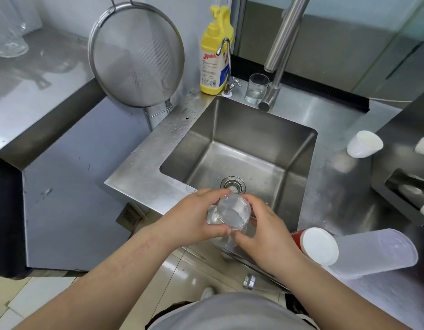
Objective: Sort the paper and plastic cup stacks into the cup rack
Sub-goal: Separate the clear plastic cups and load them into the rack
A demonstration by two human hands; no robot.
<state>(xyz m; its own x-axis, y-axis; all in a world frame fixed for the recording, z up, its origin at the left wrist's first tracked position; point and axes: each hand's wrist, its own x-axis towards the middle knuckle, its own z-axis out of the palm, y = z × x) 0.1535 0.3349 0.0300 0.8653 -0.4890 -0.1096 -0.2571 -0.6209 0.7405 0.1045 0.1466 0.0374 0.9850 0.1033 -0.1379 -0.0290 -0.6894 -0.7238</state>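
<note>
Both hands hold a stack of clear plastic cups (233, 211) over the sink's near edge, its open mouth facing me. My left hand (194, 219) grips its left side and my right hand (263, 232) grips its right and lower side. A red paper cup stack (313, 245) with a white inside lies on its side on the counter at the right. Beside it lies a frosted plastic cup stack (373, 253). Further back a white paper cup (363, 144) lies tipped over. The dark cup rack (401, 186) stands at the right edge, with white cup ends showing in its slots.
A steel sink (230, 120) fills the middle, with a tall tap (285, 51) and a small tap (226, 65) behind it. A drinking glass (256, 89) and a yellow soap bottle (215, 53) stand at the back. A large strainer (137, 55) hangs at the left.
</note>
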